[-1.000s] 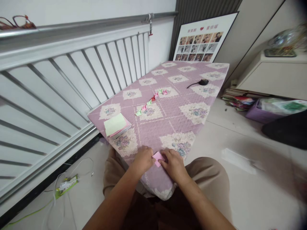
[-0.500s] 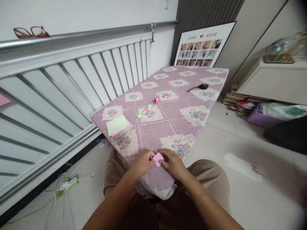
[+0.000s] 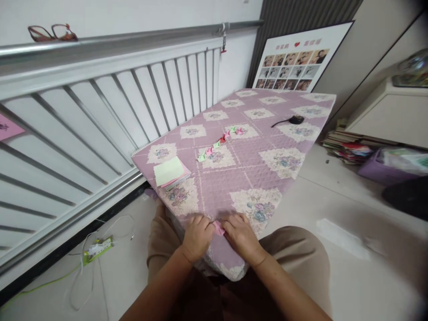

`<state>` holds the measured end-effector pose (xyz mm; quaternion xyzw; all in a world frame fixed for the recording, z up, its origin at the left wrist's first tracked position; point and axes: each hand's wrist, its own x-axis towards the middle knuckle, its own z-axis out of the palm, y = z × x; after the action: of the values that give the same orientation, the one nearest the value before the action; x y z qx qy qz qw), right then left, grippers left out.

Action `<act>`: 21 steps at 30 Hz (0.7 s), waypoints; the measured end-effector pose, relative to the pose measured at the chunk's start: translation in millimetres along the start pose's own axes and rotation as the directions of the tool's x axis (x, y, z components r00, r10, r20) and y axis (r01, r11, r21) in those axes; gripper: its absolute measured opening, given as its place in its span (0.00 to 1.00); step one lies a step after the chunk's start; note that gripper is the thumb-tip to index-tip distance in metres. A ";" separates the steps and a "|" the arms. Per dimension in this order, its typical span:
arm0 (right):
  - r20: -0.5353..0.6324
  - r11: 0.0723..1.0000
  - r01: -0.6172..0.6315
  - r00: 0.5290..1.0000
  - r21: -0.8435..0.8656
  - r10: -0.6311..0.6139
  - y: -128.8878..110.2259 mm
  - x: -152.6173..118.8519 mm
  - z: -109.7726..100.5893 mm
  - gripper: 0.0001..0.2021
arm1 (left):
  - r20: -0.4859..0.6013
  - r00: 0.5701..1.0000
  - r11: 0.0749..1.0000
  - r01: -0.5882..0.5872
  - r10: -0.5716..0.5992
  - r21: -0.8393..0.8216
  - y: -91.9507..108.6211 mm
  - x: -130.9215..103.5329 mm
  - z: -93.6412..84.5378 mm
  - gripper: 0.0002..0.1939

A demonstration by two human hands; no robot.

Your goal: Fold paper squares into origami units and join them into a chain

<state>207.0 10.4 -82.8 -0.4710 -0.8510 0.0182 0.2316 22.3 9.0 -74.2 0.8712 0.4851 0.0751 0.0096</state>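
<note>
A small folded piece of pink paper [image 3: 219, 228] is pinched between my two hands at the near end of the table. My left hand [image 3: 198, 234] closes on its left side, fingers bent. From the right, my right hand [image 3: 241, 232] grips the other side. The fingers cover much of the paper, so its exact folds are partly hidden. Ahead on the cloth lies a crooked row of several small folded paper pieces [image 3: 217, 144] in green, pink and red. To the left sits a stack of coloured paper sheets [image 3: 169, 171], pale green on top.
A purple flowered tablecloth [image 3: 217, 187] covers the narrowing table. A black corded object [image 3: 296, 119] lies at the far right. White railings [image 3: 150, 98] run along the left, with glasses [image 3: 53, 33] on the ledge. A power strip [image 3: 98, 250] with cables rests on the floor.
The pink paper was a flat diamond shape and now looks bent between my fingers. Both hands have turned, knuckles up. The whole view has shifted slightly.
</note>
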 end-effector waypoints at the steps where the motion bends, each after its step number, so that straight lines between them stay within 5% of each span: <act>1: 0.024 1.000 0.001 1.000 -0.004 -0.001 0.5 -2.4 2.8 0.06 | 0.015 1.000 1.000 0.002 -0.002 -0.004 0.1 -2.8 2.5 0.09; 9: 0.092 0.985 -0.025 0.996 0.168 0.009 1.6 -8.7 3.6 0.05 | 0.059 0.991 0.976 0.129 -0.120 -0.175 2.4 -14.3 2.3 0.09; 16: 0.101 0.965 -0.179 0.982 0.193 0.162 -0.1 -4.1 -0.2 0.05 | 0.032 0.928 0.872 0.361 -0.372 -0.332 6.3 -13.8 6.5 0.06; 21: 0.094 0.945 -0.288 0.957 0.154 0.276 -4.4 -1.6 -0.4 0.09 | 0.074 0.906 0.851 0.417 -0.416 -0.319 5.5 -10.6 3.3 0.05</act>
<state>204.4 6.6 -81.9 -0.5658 -0.7782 0.1386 0.2346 21.9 -2.6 -78.3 0.7315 0.6429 0.1497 0.1708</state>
